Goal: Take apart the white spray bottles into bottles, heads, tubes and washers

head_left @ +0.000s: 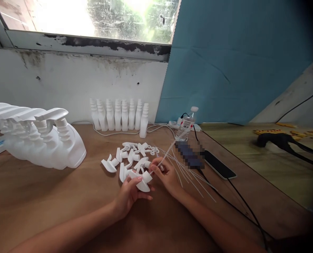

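Observation:
My left hand [130, 194] grips a white trigger spray head [143, 183], its round collar turned to the right. Between the fingers of my right hand [167, 174] is a thin white dip tube [167, 153], its lower end at the collar and its other end slanting up toward the bottle. Whether the tube sits inside the collar cannot be made out. Several loose spray heads [109, 163] lie in a heap just beyond my left hand, with small white rings [153, 150] beside them. More thin tubes [192, 177] are spread on the table right of my right hand.
White bottles with spray heads [69, 147] stand in a row at the left. Several slim white bottles [125, 116] line the wall. A clear plastic bottle [186, 124], a phone [219, 164] and black cables [247, 207] are on the wooden table's [53, 200] right side.

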`<state>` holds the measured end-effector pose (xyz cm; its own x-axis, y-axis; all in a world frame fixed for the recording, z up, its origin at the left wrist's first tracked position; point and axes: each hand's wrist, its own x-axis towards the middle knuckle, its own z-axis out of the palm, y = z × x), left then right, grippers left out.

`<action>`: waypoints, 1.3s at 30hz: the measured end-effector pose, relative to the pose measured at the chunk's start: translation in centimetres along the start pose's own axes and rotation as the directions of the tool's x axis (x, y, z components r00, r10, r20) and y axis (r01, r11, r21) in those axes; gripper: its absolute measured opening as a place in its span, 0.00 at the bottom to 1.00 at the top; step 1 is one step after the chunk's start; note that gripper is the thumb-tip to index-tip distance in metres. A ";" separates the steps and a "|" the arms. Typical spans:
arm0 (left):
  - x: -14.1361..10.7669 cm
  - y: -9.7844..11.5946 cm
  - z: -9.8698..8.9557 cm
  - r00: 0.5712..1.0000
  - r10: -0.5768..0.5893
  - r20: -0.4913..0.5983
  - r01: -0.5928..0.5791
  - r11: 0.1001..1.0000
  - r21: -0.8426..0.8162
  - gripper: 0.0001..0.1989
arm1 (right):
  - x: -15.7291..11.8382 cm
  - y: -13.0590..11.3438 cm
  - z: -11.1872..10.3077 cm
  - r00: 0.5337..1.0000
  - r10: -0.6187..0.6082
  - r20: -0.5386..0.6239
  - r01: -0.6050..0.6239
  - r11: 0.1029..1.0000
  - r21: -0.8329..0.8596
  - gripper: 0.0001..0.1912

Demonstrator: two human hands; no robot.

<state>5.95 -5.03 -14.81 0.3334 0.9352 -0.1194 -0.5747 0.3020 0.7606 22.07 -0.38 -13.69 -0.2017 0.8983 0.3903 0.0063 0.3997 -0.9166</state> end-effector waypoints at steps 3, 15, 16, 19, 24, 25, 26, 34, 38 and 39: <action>0.0 0.1 0.0 0.999 -0.006 0.035 0.004 0.999 0.037 0.15 | -0.2 0.0 -0.5 0.989 -0.034 0.142 0.057 0.986 -0.159 0.18; -0.6 0.2 0.5 0.978 -0.141 0.155 0.120 0.983 0.137 0.17 | 2.6 -1.5 -4.5 0.859 -0.216 -0.464 0.154 0.974 -0.168 0.17; -0.8 0.0 0.4 0.965 -0.170 0.200 0.146 0.980 0.132 0.17 | 3.2 -1.8 -6.1 0.812 -0.224 -0.538 0.168 0.974 -0.152 0.17; -0.9 -0.5 0.0 0.930 -0.198 0.310 0.175 0.979 0.102 0.17 | 4.5 -2.5 -10.5 0.786 -0.190 -0.588 0.061 0.971 -0.232 0.21; 0.4 -0.4 -0.2 0.958 -0.160 0.240 0.162 0.987 0.012 0.20 | 4.2 -2.6 -12.9 0.881 0.312 -0.355 -0.472 0.539 -0.698 0.16; 0.5 -0.3 -0.3 0.962 -0.161 0.220 0.166 0.986 -0.004 0.20 | 4.1 -2.5 -12.8 0.842 0.420 -0.339 -0.516 0.438 -0.737 0.16; 0.5 -0.2 -0.4 0.965 -0.162 0.205 0.169 0.985 -0.019 0.19 | 3.9 -2.5 -12.7 0.795 0.508 -0.331 -0.541 0.349 -0.765 0.16; 0.4 0.5 -0.5 0.937 -0.252 0.242 0.310 0.921 -0.238 0.11 | 2.8 -4.2 -10.5 0.967 0.047 -0.252 -0.238 0.525 -0.817 0.24; 0.6 0.5 -0.6 0.933 -0.262 0.248 0.326 0.907 -0.268 0.14 | 1.9 -5.5 -7.7 0.999 -0.021 -0.049 0.002 0.933 -0.359 0.30; 0.6 0.5 -0.7 0.935 -0.258 0.245 0.321 0.908 -0.269 0.15 | 1.6 -5.6 -7.1 0.999 -0.017 0.029 0.023 0.976 -0.215 0.32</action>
<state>5.31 -4.17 -14.92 0.6425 0.7511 -0.1514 -0.6163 0.6240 0.4804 28.62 0.10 -7.36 -0.2304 0.8855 0.4034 0.2122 0.4503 -0.8673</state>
